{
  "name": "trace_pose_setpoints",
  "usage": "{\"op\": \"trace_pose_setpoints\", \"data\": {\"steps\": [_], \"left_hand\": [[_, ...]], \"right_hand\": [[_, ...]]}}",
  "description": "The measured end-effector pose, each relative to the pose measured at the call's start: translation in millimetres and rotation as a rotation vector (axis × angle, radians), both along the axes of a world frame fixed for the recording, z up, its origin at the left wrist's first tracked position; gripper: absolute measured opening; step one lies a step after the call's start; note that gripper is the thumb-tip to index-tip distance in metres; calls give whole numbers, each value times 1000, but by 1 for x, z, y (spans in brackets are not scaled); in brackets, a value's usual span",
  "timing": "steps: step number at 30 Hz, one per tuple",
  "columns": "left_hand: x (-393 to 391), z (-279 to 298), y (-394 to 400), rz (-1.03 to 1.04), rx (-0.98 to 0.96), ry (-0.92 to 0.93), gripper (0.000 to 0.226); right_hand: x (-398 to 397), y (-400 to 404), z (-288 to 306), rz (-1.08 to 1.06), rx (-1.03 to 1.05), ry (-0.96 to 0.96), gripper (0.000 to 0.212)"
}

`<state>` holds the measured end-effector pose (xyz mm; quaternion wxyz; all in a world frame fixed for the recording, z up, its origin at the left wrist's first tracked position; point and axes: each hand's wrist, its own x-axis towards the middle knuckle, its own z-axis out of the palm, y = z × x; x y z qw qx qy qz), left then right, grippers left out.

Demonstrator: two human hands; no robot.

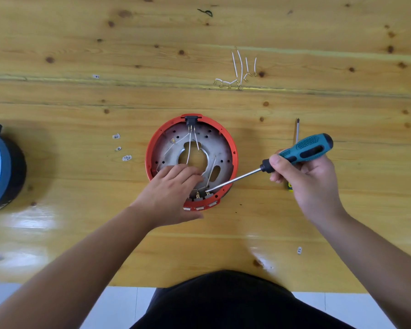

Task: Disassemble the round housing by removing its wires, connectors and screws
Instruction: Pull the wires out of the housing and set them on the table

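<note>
The round housing [234,150] has a red rim and a grey metal plate inside, and it lies flat mid-table. White wires [189,148] run from a black connector [190,119] at its far edge. My left hand [171,191] rests inside the near part of the housing, fingers curled over the plate; whether it pinches a wire is hidden. My right hand [306,176] grips a teal-handled screwdriver [304,148]. Its shaft slants down-left, and the tip touches the small terminals [205,194] at the near rim.
Several removed white wires [237,72] lie beyond the housing. A spare screwdriver bit [297,130] lies to the right. Small white tags [121,148] are scattered to the left, one tag [299,250] near right. A blue and black round unit [0,167] stands at the left edge.
</note>
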<state>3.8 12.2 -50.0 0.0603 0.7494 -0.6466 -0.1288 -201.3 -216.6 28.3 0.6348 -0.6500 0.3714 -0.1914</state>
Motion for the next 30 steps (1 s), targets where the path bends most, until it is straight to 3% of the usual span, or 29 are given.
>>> {"op": "trace_pose_setpoints", "data": {"steps": [6,15,30], "left_hand": [[13,-5,22,-8,-1,-28,75],[-13,-16,22,187,-93,-4,60],[-19,-18,20,235,-95,-51,65]], "right_hand": [[5,5,-4,46,-29,39,19],[9,8,-5,94,-68,83,18],[11,15,0,91,-162,99,28]]}}
